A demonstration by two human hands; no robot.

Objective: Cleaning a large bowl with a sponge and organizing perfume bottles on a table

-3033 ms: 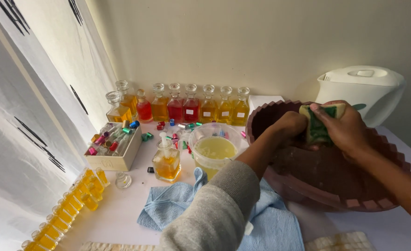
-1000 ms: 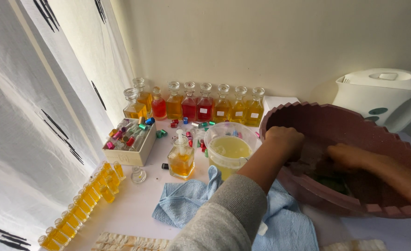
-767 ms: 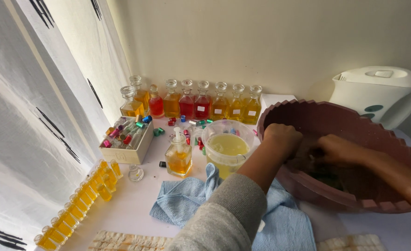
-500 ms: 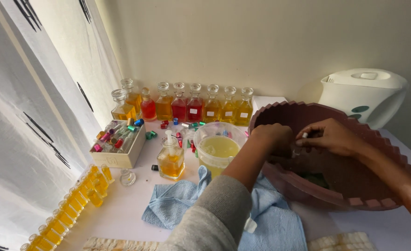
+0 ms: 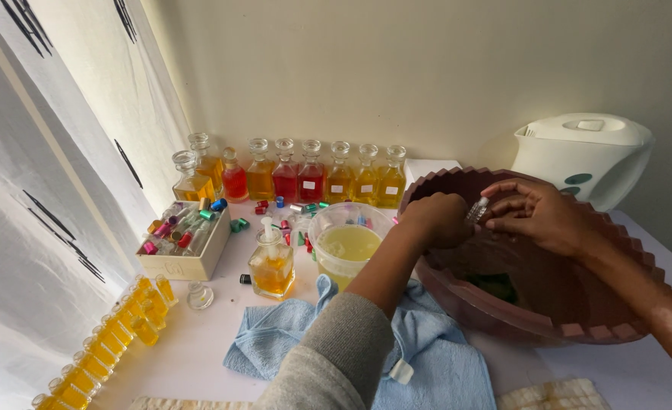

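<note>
Maroon basin (image 5: 503, 315) holds something green (image 5: 498, 285); tub (image 5: 349, 241) holds yellow liquid.

head view, looking down, close tabletop (image 5: 199, 357)

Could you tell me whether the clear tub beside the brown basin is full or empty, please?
Partly full. The tub holds pale yellow liquid to roughly half its height; its clear wall shows bare above the liquid. It has no lid on.

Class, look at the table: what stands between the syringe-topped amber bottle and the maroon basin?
In the head view, a clear plastic cup of pale yellow liquid stands between the amber bottle and the basin.
</note>
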